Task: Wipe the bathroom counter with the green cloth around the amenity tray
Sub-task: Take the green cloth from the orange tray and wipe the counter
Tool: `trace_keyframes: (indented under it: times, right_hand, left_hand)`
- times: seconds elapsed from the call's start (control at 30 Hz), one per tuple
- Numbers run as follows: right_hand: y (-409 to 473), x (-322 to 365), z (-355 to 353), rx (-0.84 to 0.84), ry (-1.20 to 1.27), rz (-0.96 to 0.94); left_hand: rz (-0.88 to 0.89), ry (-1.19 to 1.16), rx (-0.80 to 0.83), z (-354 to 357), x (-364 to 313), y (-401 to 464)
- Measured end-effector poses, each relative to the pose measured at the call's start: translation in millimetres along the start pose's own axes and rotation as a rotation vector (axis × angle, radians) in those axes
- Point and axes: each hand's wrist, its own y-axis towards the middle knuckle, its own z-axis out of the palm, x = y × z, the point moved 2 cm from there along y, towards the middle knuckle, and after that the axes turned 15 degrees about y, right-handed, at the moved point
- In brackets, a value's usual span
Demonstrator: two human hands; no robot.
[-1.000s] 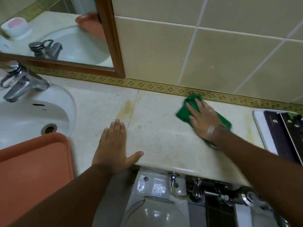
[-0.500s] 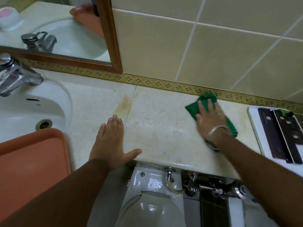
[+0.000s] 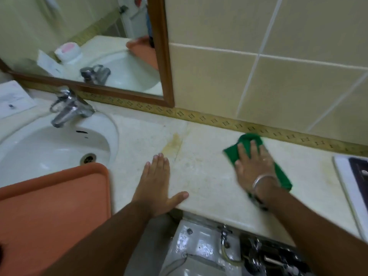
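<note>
We press our right hand flat, fingers spread, on the green cloth on the counter near the backsplash; our left hand rests open, empty, at the front edge; the amenity tray lies right

Cream counter, green cloth, white tray, orange tray, sink
</note>
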Motion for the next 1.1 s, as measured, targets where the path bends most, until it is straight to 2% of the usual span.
trace_keyframes:
  times: [0.07, 0.13, 0.17, 0.23, 0.3, 0.4, 0.5, 0.57, 0.63, 0.7, 0.73, 0.77, 0.83, 0.9, 0.97, 1.0, 1.03, 1.1]
  right_hand:
    - [-33, 46, 15, 0.067, -0.023, -0.338]
    - [-60, 53, 13, 0.131, -0.029, -0.635]
    - [-57, 46, 9, 0.141, -0.082, -0.717]
    - [-34, 28, 1, 0.136, -0.143, -0.722]
    - [2, 37, -5, 0.072, -0.075, -0.6]
    - [65, 93, -4, -0.056, 0.006, -0.48]
    - [113, 165, -1, -0.046, 0.087, -0.471]
    - [102, 202, 9, -0.009, 0.048, -0.596]
    - [45, 206, 15, 0.081, -0.01, -0.854]
    - [-5, 173, 13, 0.238, -0.071, -1.084]
    - [-5, 146, 10, 0.255, -0.124, -1.153]
    - [10, 120, 6, 0.225, -0.148, -1.139]
    - [61, 93, -8, 0.152, -0.154, -0.96]
    - [111, 119, -17, 0.048, -0.11, -0.759]
    - [115, 174, 0, 0.061, -0.071, -0.637]
    - [94, 198, 10, 0.059, -0.091, -0.707]
    - [62, 211, 16, 0.087, -0.165, -0.868]
    - [1, 193, 19, 0.255, -0.143, -1.125]
  left_hand:
    - [-0.052, -0.09, 0.023, -8, 12, 12]
    - [-0.153, -0.09, -0.037, -23, 48, 49]
    - [-0.206, -0.041, -0.08, -31, 73, 73]
    - [-0.247, 0.067, -0.094, -45, 117, 113]
    - [-0.219, 0.096, -0.075, -38, 142, 133]
    - [-0.233, 0.052, -0.134, -8, 151, 138]
    - [-0.225, 0.062, -0.152, -2, 156, 147]
    - [-0.224, 0.072, -0.147, -2, 159, 149]
    - [-0.207, 0.061, -0.149, 0, 160, 147]
    - [-0.205, 0.047, -0.152, 0, 160, 146]
    - [-0.206, 0.05, -0.153, 0, 160, 147]
    - [-0.204, 0.053, -0.155, 0, 161, 148]
    - [-0.208, 0.067, -0.153, 0, 161, 148]
    - [-0.205, 0.065, -0.151, 0, 161, 148]
    - [-0.198, 0.061, -0.147, -1, 161, 147]
    - [-0.198, 0.058, -0.147, -2, 161, 146]
    - [-0.197, 0.054, -0.147, -2, 162, 146]
    - [-0.195, 0.043, -0.138, -3, 162, 145]
